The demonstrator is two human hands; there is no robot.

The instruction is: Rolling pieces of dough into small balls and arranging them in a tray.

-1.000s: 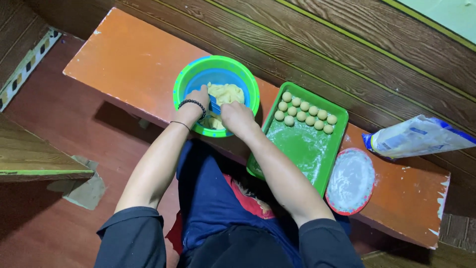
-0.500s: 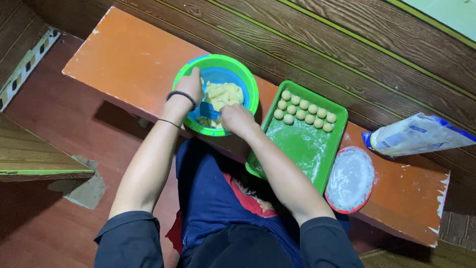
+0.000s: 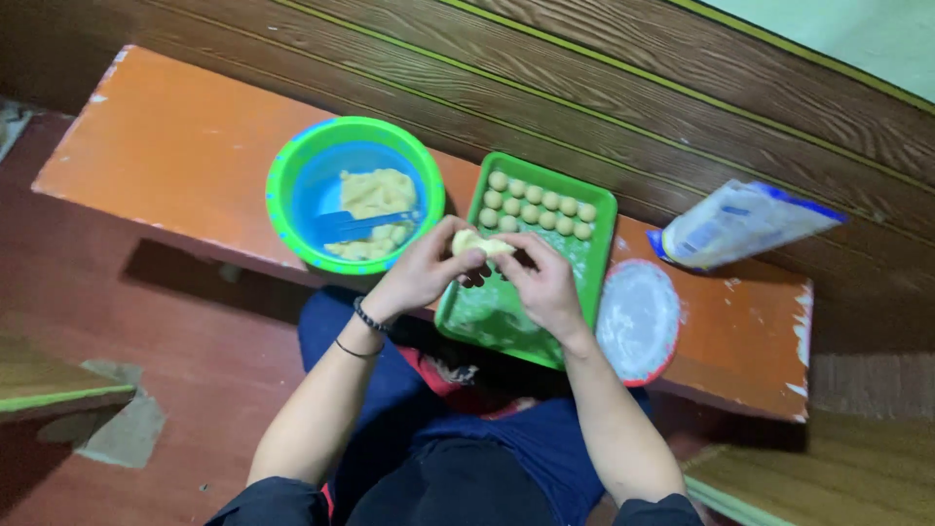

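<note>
Head view only, so everything comes from looking straight down at your own hands. Between them you hold a lump of pale yellow dough [image 3: 481, 243], pinched over the near end of the green tray [image 3: 602, 200], well above the floured bottom. It looks soft and light, the kind of mass that gives under the least pressure and may stick to the skin, so I judge it wants a loose grip with the fingertips around its sides, not a squeeze through the middle. Your left hand [image 3: 426, 268] is curled around the lump from the left with the thumb on top; a dark bead bracelet [image 3: 370, 316] sits at that wrist. Your right hand [image 3: 542, 279] closes on it from the other side, fingers bent inward, palm turned towards the left one. Both forearms come up from the bottom edge and meet in a narrow V over your lap.

Two rows of finished dough balls [image 3: 542, 202] lie at the far end of the tray. Left of it, on the orange counter [image 3: 175, 156], stands a green-rimmed blue bowl [image 3: 292, 175] with more dough and a blue spatula [image 3: 343, 226]. Right of the tray sit a floured red-rimmed plate [image 3: 638, 319] and a plastic flour bag [image 3: 737, 223].
</note>
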